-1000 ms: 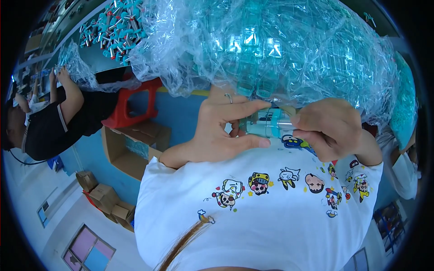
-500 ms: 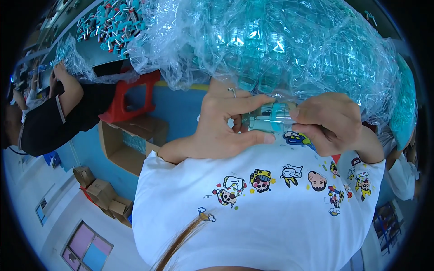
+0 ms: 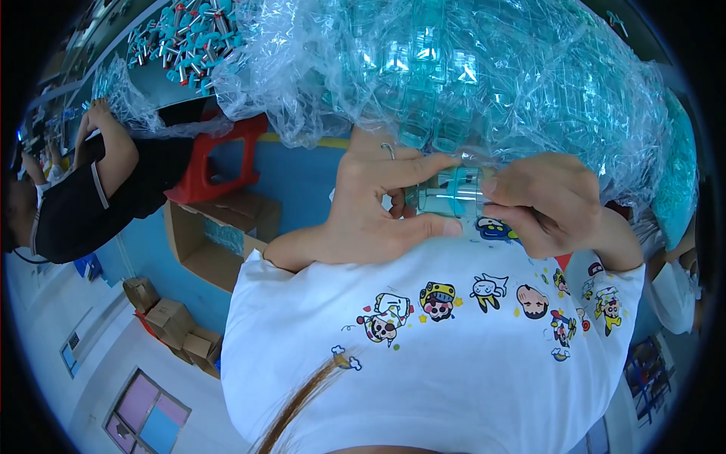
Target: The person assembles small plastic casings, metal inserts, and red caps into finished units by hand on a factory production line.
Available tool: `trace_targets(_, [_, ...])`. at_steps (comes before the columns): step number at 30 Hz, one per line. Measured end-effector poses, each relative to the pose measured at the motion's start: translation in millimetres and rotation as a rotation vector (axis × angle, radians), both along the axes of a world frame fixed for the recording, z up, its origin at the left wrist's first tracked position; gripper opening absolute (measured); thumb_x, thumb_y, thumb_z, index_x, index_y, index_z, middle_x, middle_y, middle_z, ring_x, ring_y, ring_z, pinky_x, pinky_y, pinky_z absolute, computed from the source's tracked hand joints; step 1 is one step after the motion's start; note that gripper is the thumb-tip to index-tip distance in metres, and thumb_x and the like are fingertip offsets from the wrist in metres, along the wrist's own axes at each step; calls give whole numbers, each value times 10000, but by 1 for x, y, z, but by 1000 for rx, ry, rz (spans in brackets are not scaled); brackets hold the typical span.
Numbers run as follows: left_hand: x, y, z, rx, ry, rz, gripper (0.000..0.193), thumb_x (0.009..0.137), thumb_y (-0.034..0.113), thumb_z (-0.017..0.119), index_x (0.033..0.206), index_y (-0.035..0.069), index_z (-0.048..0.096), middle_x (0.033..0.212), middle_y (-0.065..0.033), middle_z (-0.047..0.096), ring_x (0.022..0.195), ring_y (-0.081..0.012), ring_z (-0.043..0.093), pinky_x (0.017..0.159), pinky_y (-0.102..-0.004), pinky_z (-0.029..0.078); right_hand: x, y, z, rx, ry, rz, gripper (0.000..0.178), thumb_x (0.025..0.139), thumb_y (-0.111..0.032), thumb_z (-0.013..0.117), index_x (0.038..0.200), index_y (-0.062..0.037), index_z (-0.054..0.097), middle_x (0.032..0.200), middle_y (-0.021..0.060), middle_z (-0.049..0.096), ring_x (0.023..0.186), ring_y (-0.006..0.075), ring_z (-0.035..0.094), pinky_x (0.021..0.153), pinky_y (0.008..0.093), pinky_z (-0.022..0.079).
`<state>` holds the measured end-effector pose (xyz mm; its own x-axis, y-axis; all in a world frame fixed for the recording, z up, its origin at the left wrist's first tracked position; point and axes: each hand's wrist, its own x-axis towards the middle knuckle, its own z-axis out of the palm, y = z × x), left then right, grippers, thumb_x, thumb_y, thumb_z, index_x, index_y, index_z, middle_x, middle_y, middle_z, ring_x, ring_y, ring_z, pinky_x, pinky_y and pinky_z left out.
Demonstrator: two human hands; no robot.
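Observation:
A see-through teal plastic container (image 3: 435, 200) lies sideways between my hands, just in front of my shirt. My left hand (image 3: 370, 200), with a ring on one finger, grips its left part between thumb and index finger. At the container's right end is a clear, colourless section (image 3: 472, 191), pinched by the thumb and fingers of my right hand (image 3: 556, 204). The two parts sit in line and seem to meet at the teal band; how deeply they fit together cannot be made out. Beyond my hands, a big clear plastic bag (image 3: 529, 83) bulges with rows of similar teal containers.
Small teal pieces with metallic stems (image 3: 189, 41) lie heaped at the far left of the table. A red stool (image 3: 227, 159) and an open cardboard box (image 3: 204, 250) stand to the left. Another person (image 3: 98, 181) works there; stacked cartons (image 3: 170, 329) stand further back.
The clear section and my right fingertips have shifted slightly left, toward my left hand. My left hand stays almost still. The other person's arm has moved a little.

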<state>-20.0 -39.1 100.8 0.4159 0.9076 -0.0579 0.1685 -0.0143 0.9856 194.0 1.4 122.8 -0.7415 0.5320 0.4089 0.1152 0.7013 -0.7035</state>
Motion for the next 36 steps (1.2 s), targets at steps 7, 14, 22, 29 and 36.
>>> trace_targets(7, [1,6,3,86,53,-10,512,541,96,802,985,-63,602,787,-77,607,552,-60,436,474,-191,327,-2,6,0,-14,11,-27,187,637,-12,678,810,10,609,620,120,583,466,202,558,409,254,412])
trace_targets(14, [21,11,-14,423,-269,313,495,555,-31,753,1016,-47,573,840,-110,571,639,-97,541,466,-174,430,-9,13,11,-291,254,-165,270,632,25,697,877,62,590,719,131,591,583,143,564,496,231,409])
trace_targets(22, [36,13,-44,562,-438,419,522,577,-112,695,1060,-47,507,1000,-161,510,846,-160,562,594,-206,492,-16,14,6,-208,301,-140,280,623,15,709,871,68,592,708,107,585,548,125,510,468,203,371])
trace_targets(29, [42,15,-59,658,-511,429,516,592,-112,670,1064,-45,472,1001,-177,502,878,-215,559,721,-280,472,-20,15,2,-59,276,-184,225,630,-27,716,818,39,611,627,81,563,470,95,460,384,202,304])
trace_targets(36, [42,16,-62,684,-471,437,502,588,-114,646,1061,-70,483,993,-191,515,830,-211,572,645,-258,494,-21,21,-2,24,279,-153,241,632,-128,744,789,0,614,568,51,546,407,108,453,360,218,289])
